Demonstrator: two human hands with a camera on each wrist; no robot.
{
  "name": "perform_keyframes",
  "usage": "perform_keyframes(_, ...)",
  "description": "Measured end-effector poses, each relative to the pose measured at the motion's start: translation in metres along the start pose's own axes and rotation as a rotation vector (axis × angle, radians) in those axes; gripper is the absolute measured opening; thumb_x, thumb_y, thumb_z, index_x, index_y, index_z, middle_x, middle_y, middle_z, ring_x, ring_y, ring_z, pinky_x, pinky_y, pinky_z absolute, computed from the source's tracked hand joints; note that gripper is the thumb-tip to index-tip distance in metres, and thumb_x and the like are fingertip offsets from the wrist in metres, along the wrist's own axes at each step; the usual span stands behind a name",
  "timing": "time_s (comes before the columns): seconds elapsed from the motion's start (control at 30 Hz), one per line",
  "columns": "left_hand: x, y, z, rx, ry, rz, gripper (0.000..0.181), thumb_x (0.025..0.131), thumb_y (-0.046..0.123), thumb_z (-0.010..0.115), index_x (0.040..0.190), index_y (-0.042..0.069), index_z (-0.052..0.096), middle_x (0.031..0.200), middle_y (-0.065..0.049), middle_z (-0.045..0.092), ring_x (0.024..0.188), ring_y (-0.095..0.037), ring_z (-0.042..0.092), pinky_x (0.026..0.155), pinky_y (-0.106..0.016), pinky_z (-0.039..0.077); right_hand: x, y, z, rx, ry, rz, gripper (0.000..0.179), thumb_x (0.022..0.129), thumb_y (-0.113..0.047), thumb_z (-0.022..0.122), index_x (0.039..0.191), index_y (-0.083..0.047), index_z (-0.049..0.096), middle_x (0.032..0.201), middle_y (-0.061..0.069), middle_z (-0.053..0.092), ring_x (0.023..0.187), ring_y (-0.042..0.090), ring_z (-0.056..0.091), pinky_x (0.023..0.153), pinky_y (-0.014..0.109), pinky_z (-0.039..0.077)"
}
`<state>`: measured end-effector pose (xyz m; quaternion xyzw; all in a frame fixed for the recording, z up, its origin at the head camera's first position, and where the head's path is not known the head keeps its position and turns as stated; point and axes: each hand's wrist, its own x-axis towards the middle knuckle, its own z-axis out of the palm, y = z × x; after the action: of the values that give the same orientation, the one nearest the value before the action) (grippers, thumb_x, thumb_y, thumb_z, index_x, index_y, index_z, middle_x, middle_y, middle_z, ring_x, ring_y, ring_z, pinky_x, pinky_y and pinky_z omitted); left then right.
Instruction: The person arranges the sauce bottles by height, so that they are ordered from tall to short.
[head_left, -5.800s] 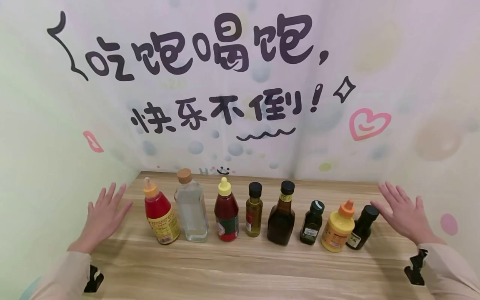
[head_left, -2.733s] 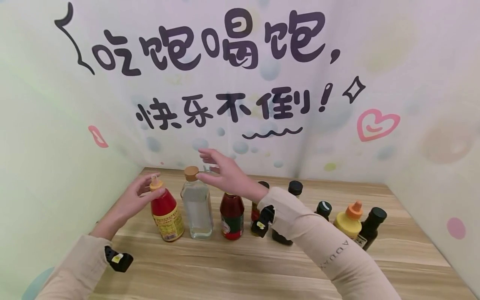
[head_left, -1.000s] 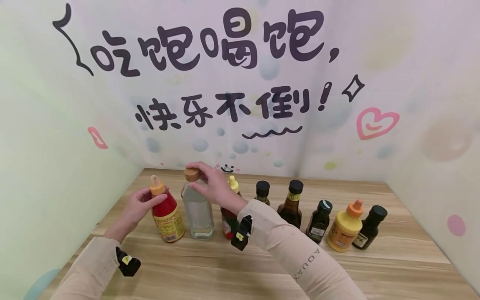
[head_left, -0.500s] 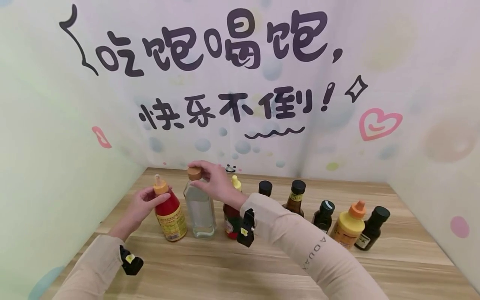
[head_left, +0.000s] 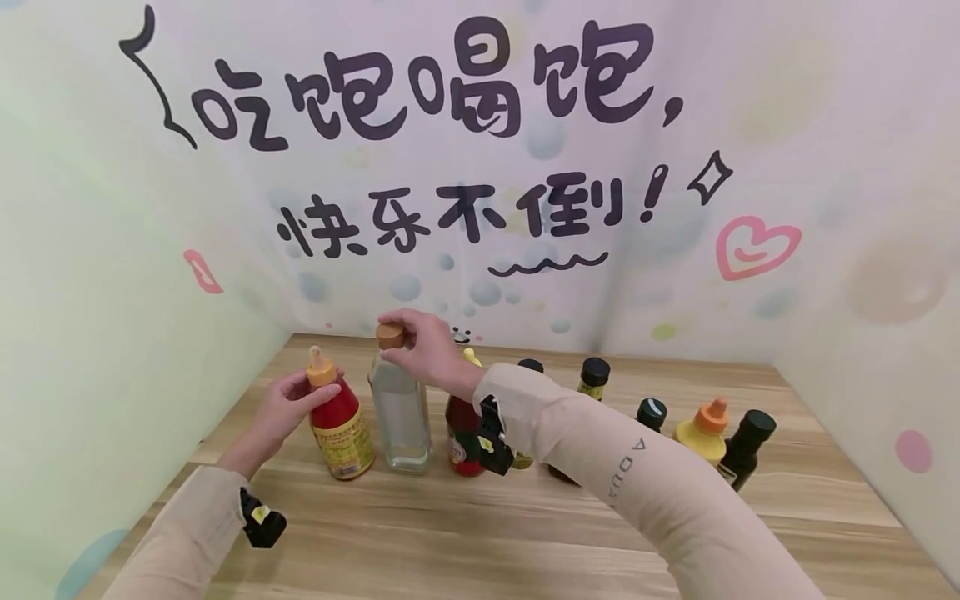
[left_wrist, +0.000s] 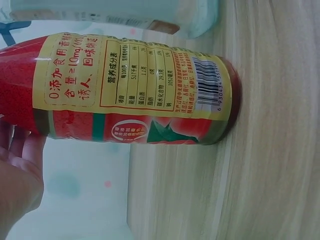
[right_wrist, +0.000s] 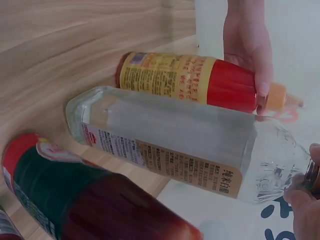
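Note:
My left hand (head_left: 279, 414) holds a red squeeze bottle of sauce (head_left: 342, 446) around its upper part, just below the orange cap (head_left: 322, 372). That bottle stands upright on the table, its yellow label facing out. With thumb and fingers, my right hand (head_left: 435, 354) grips the brown cap (head_left: 390, 335) of a tall clear glass bottle (head_left: 402, 421), directly to the right of the sauce. A printed label (right_wrist: 190, 167) on the clear bottle's side shows in the right wrist view. Only the ends of my right fingers (right_wrist: 302, 202) appear there, at the bottle's neck.
A dark red sauce bottle (head_left: 467, 433) with a yellow tip stands close right of the clear bottle. Farther right are several dark-capped bottles and a yellow squeeze bottle (head_left: 701, 437), partly hidden by my right sleeve (head_left: 637, 458). A printed backdrop (head_left: 480, 283) rises behind the wooden table (head_left: 420, 533).
Both hands came from the table's sides to the two left bottles and took hold of them. In the last half second my right hand and the brown cap rose slightly.

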<state>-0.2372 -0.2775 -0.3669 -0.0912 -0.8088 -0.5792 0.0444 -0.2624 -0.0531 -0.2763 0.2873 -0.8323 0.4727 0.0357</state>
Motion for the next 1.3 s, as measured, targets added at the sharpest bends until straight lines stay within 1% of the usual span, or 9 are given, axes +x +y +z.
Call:
perform_keyframes(0.13,-0.001,0.0,0.0,0.012,0.005,0.001,0.047,0.087,0.029,0.056,0.121,-0.002,0.048,0.108,0.007,0.057,0.094,-0.005,0.051,0.078,-0.02,0.045,0.01,-0.005,-0.003,0.009,0.023,0.005,0.04,0.076,-0.001,0.067,0.115,-0.005,0.057,0.109,0.007,0.059,0.086,0.014,0.055,0.073,0.016,0.046)
perform_keyframes(0.2,-0.001,0.001,0.0,0.016,0.004,-0.003,0.047,0.087,0.029,0.056,0.122,-0.002,0.048,0.107,0.008,0.057,0.094,-0.005,0.051,0.078,-0.02,0.045,0.016,-0.01,-0.005,0.0,0.033,-0.011,0.041,0.076,0.0,0.067,0.115,-0.004,0.057,0.109,0.008,0.06,0.086,0.014,0.055,0.073,0.016,0.046)
perform_keyframes(0.3,-0.001,0.002,0.0,0.02,0.004,-0.009,0.048,0.087,0.03,0.056,0.122,-0.002,0.048,0.109,0.005,0.056,0.094,-0.006,0.051,0.078,-0.02,0.045,0.024,-0.016,-0.009,-0.001,0.053,-0.034,0.042,0.076,0.001,0.067,0.116,-0.004,0.056,0.109,0.008,0.06,0.086,0.014,0.055,0.072,0.015,0.045)
perform_keyframes(0.5,-0.001,0.001,-0.001,0.032,0.012,-0.021,0.048,0.087,0.031,0.056,0.122,0.0,0.048,0.114,-0.006,0.054,0.094,-0.007,0.05,0.078,-0.021,0.045,0.043,-0.021,-0.011,0.005,0.093,-0.064,0.043,0.076,0.0,0.066,0.118,-0.004,0.055,0.108,0.009,0.059,0.083,0.014,0.055,0.071,0.014,0.044)
perform_keyframes(0.63,-0.001,0.001,0.0,0.029,0.01,-0.023,0.049,0.086,0.031,0.057,0.122,-0.001,0.048,0.116,-0.01,0.053,0.095,-0.008,0.05,0.079,-0.021,0.045,0.05,-0.019,-0.008,0.016,0.096,-0.055,0.043,0.077,0.0,0.066,0.119,-0.004,0.055,0.108,0.009,0.058,0.083,0.014,0.055,0.07,0.014,0.044)
perform_keyframes(0.9,-0.001,0.0,0.001,0.003,0.016,-0.002,0.047,0.086,0.029,0.057,0.121,-0.001,0.049,0.114,-0.004,0.056,0.094,-0.008,0.051,0.078,-0.021,0.045,0.065,-0.011,0.003,0.016,0.135,-0.03,0.043,0.077,0.002,0.065,0.118,-0.003,0.055,0.108,0.01,0.059,0.084,0.014,0.055,0.069,0.014,0.044)
perform_keyframes(0.97,-0.003,-0.002,0.0,0.015,0.018,-0.008,0.047,0.086,0.03,0.057,0.121,-0.001,0.049,0.113,-0.003,0.056,0.093,-0.009,0.051,0.078,-0.021,0.046,0.069,-0.01,0.007,0.017,0.142,-0.022,0.042,0.077,0.002,0.064,0.118,-0.004,0.055,0.107,0.01,0.059,0.084,0.014,0.055,0.069,0.013,0.044)
perform_keyframes(1.1,-0.004,-0.003,-0.002,0.024,0.022,-0.02,0.047,0.086,0.032,0.058,0.12,0.001,0.05,0.111,-0.005,0.055,0.092,-0.009,0.052,0.077,-0.021,0.046,0.075,-0.008,0.014,0.018,0.167,-0.011,0.042,0.077,0.002,0.064,0.118,-0.004,0.056,0.107,0.009,0.059,0.084,0.013,0.055,0.07,0.013,0.044)
perform_keyframes(1.3,-0.002,-0.004,-0.001,-0.005,0.017,0.01,0.044,0.085,0.028,0.059,0.118,-0.001,0.051,0.114,-0.01,0.056,0.092,-0.009,0.053,0.077,-0.022,0.046,0.082,0.002,0.022,0.016,0.221,0.027,0.041,0.076,0.002,0.065,0.116,-0.006,0.058,0.105,0.008,0.06,0.086,0.014,0.055,0.071,0.013,0.044)
